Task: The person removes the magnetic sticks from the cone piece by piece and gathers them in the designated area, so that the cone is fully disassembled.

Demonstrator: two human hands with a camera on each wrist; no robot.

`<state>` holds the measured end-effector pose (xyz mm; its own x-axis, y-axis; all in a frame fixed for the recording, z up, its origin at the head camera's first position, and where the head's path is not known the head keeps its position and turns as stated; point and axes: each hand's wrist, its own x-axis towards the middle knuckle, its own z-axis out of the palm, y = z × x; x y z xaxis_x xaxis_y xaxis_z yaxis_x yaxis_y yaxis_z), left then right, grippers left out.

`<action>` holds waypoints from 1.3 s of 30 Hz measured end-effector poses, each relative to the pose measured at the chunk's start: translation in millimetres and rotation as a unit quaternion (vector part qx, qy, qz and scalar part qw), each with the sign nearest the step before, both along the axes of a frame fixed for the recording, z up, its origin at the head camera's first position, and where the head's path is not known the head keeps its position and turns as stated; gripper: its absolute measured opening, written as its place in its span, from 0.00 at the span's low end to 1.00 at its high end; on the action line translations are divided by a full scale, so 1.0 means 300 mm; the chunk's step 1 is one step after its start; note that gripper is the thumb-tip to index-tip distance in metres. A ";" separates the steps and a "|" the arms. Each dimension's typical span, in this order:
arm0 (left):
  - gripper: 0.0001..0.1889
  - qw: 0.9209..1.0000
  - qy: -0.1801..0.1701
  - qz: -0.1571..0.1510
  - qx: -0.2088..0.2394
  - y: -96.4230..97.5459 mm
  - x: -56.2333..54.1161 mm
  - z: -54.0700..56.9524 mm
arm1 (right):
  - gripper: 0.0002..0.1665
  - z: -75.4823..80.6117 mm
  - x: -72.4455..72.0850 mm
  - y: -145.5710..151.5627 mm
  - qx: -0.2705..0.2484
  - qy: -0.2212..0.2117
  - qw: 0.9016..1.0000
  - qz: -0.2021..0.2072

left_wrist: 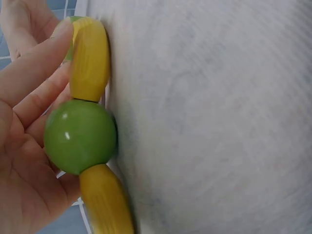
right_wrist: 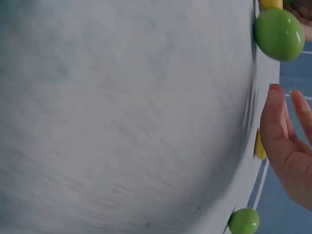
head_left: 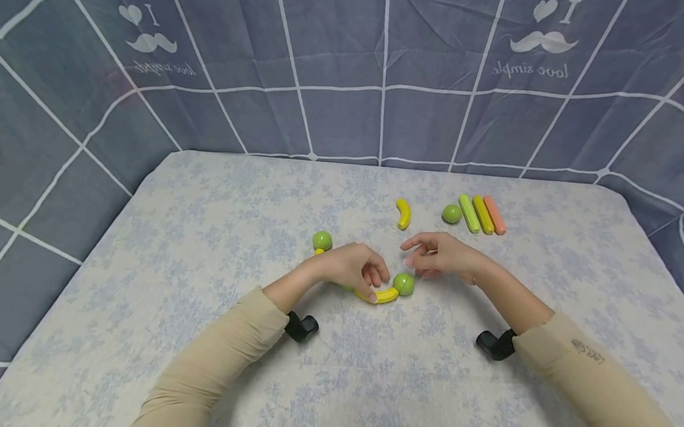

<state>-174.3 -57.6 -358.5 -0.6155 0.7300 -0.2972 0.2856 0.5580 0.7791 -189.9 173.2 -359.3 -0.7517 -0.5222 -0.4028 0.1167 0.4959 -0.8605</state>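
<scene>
My left hand (head_left: 346, 265) pinches a curved yellow wooden piece (head_left: 386, 295), its thumb on the near side and fingers beyond. A green ball (head_left: 403, 284) sits at that piece's right end. In the left wrist view, another green ball (left_wrist: 80, 137) joins the gripped piece to a second curved yellow piece (left_wrist: 106, 200), all along the tablecloth. The left hand partly covers this chain in the head view; one more green ball (head_left: 322, 240) shows at its far left end. Just right of the chain, my right hand (head_left: 445, 256) hovers with loosely bent fingers and holds nothing.
Behind the hands lies a loose curved yellow piece (head_left: 403, 214). Farther right are a green ball (head_left: 451, 214) and three straight sticks: light green (head_left: 469, 213), yellow (head_left: 483, 214) and pink (head_left: 494, 215). A blue checked curtain (head_left: 337, 125) stands along the table's back edge.
</scene>
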 end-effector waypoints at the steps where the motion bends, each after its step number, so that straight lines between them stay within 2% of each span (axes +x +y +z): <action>1: 0.18 1.000 -0.006 0.001 -0.001 -0.001 0.001 -0.003 | 0.27 -0.003 0.007 -0.001 -0.002 -0.003 1.000 0.009; 7: 0.18 0.999 -0.036 0.002 0.008 -0.009 -0.002 -0.019 | 0.29 -0.018 0.040 -0.012 -0.008 -0.016 0.999 0.049; 14: 0.18 0.998 -0.061 -0.005 0.027 -0.015 -0.006 -0.029 | 0.27 -0.025 0.062 -0.035 0.006 0.017 0.997 0.075; 20: 0.18 0.996 -0.071 -0.027 0.042 -0.018 -0.012 -0.031 | 0.22 -0.020 0.070 -0.050 0.014 0.035 0.996 0.079; 26: 0.19 0.995 -0.087 -0.031 0.041 -0.018 -0.015 -0.031 | 0.20 -0.025 0.070 -0.057 0.022 0.044 0.996 0.078; 39: 0.19 0.994 -0.090 -0.031 0.045 -0.012 -0.016 -0.034 | 0.19 -0.018 0.059 -0.049 0.016 0.022 0.996 0.083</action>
<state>-179.2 -61.3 -368.6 -0.5106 0.7936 -0.3309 0.1689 0.4700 0.8664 -172.3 158.6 -364.7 -0.6735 -0.6276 -0.3904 -0.0061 0.5328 -0.8462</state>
